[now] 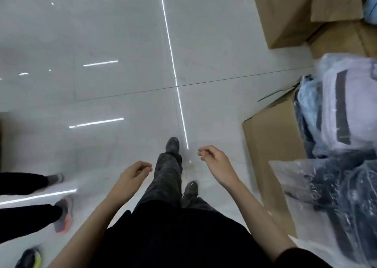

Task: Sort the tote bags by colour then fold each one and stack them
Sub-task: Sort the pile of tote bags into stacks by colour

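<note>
I am standing on a glossy white tiled floor, looking down at my legs and dark shoes. My left hand [133,175] hangs in front of me, fingers loosely curled, holding nothing. My right hand [214,158] is a little higher and to the right, fingers also loosely curled and empty. At the right, plastic-wrapped bundles of fabric lie in and around boxes: a pale lilac bundle with dark straps [350,106] and dark bundles in clear plastic [338,196]. Whether these are the tote bags I cannot tell.
Cardboard boxes [285,13] stand at the upper right and another open box [273,137] at the right. Another person's legs and orange-soled shoes [63,214] are at the left edge. A black and yellow shoe [30,257] shows at the bottom left.
</note>
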{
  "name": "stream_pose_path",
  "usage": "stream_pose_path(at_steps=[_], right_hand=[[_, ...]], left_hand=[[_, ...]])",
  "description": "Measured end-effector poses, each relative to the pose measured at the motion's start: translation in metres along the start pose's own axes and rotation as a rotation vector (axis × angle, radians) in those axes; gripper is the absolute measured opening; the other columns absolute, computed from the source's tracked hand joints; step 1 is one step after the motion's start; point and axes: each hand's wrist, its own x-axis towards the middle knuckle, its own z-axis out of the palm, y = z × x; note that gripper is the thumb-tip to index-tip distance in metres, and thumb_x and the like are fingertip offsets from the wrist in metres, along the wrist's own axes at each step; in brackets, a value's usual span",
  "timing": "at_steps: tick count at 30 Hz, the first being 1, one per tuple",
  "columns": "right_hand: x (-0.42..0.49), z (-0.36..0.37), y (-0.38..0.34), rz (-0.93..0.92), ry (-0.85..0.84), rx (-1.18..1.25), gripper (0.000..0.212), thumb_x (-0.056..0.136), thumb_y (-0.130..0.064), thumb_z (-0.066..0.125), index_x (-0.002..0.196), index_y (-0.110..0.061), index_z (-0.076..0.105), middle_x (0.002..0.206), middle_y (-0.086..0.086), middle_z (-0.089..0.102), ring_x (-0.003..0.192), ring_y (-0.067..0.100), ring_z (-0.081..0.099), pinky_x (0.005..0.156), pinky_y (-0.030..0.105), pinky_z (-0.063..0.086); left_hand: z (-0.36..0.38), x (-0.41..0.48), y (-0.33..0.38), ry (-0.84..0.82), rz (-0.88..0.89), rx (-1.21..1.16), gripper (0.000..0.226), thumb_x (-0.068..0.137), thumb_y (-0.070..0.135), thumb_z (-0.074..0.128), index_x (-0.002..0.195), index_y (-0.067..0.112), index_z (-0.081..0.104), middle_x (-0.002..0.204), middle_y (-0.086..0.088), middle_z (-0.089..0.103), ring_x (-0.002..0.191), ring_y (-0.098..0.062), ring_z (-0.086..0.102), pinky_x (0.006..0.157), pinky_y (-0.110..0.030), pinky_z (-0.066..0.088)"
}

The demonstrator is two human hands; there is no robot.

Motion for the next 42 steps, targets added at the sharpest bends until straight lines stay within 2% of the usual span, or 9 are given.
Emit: stream_pose_path(at_steps=[4,7,12,16,22,28,31,35,42], right_hand=[[0.065,-0.012,-0.037,-0.025,-0.066,-0.071,0.019,0.098,-0.022,0.044,0.109,-0.023,0.061,0.106,-0.006,0.064,0.100,0.004,0.059,0.078,0.010,0.042],[0.115,-0.030,-0.064,0.012,-0.072,-0.090,0.017,0.099,-0.023,0.045,0.105,-0.026,0.060,0.106,-0.006,0.064,0.100,0.005,0.059,0.081,0.013,0.044],[0.182,-0.082,-0.110,0.092,0.064,-0.068,0.017,0.097,-0.020,0.048,0.094,-0.033,0.059,0.101,-0.008,0.065,0.099,0.010,0.061,0.088,0.024,0.047],[0.234,-0.129,-0.146,0.132,0.165,-0.030,0.022,0.096,-0.017,0.050,0.088,-0.034,0.060,0.095,-0.008,0.066,0.093,0.011,0.063,0.088,0.033,0.051],[0.349,-0.209,-0.196,0.178,0.218,-0.049,0.023,0.097,-0.018,0.049,0.088,-0.037,0.059,0.095,-0.011,0.067,0.094,0.012,0.063,0.090,0.040,0.050],[0.504,-0.297,-0.313,0.126,0.101,-0.135,0.023,0.097,-0.018,0.048,0.086,-0.036,0.057,0.098,-0.007,0.066,0.097,0.013,0.062,0.082,0.024,0.046],[0.584,-0.334,-0.382,0.063,0.043,-0.177,0.013,0.097,-0.023,0.048,0.098,-0.029,0.059,0.105,-0.004,0.066,0.101,0.011,0.060,0.088,0.026,0.047],[0.687,-0.373,-0.470,-0.008,0.005,-0.207,0.019,0.098,-0.026,0.045,0.109,-0.023,0.060,0.108,-0.005,0.063,0.103,0.009,0.058,0.086,0.024,0.045],[0.844,-0.447,-0.562,0.072,-0.017,-0.261,0.023,0.099,-0.028,0.045,0.115,-0.021,0.060,0.107,-0.004,0.063,0.099,0.008,0.058,0.077,0.017,0.043]], left_hand=[[-0.037,0.036,-0.001,0.090,-0.115,-0.038,0.014,0.094,0.013,0.052,0.094,0.023,0.062,0.098,0.005,0.068,0.100,-0.013,0.061,0.085,-0.026,0.040],[-0.061,0.094,0.036,0.095,-0.140,-0.041,0.018,0.094,0.010,0.051,0.090,0.024,0.062,0.095,0.004,0.068,0.099,-0.018,0.062,0.085,-0.028,0.041],[-0.095,0.215,0.154,-0.027,0.018,0.061,0.015,0.095,0.018,0.050,0.091,0.030,0.059,0.099,0.006,0.067,0.099,-0.013,0.062,0.086,-0.027,0.047],[-0.113,0.305,0.267,-0.103,0.149,0.157,0.014,0.096,0.022,0.049,0.105,0.022,0.060,0.104,0.006,0.064,0.097,-0.008,0.058,0.072,-0.009,0.039],[-0.131,0.433,0.400,-0.186,0.221,0.214,0.017,0.097,0.023,0.046,0.109,0.020,0.059,0.105,0.008,0.063,0.096,-0.005,0.058,0.075,-0.009,0.040],[-0.173,0.528,0.486,-0.081,0.069,0.140,0.013,0.096,0.023,0.049,0.105,0.023,0.059,0.103,0.008,0.065,0.100,-0.007,0.059,0.076,-0.013,0.041],[-0.201,0.568,0.522,-0.039,-0.004,0.106,0.012,0.096,0.018,0.049,0.099,0.024,0.060,0.098,0.009,0.067,0.099,-0.007,0.061,0.076,-0.013,0.041],[-0.235,0.633,0.569,0.017,-0.067,0.071,0.015,0.096,0.017,0.049,0.094,0.028,0.059,0.097,0.009,0.068,0.097,-0.006,0.061,0.078,-0.018,0.042],[-0.269,0.820,0.708,-0.013,-0.017,0.111,0.013,0.095,0.018,0.048,0.096,0.025,0.059,0.099,0.007,0.066,0.098,-0.010,0.061,0.074,-0.016,0.041]])
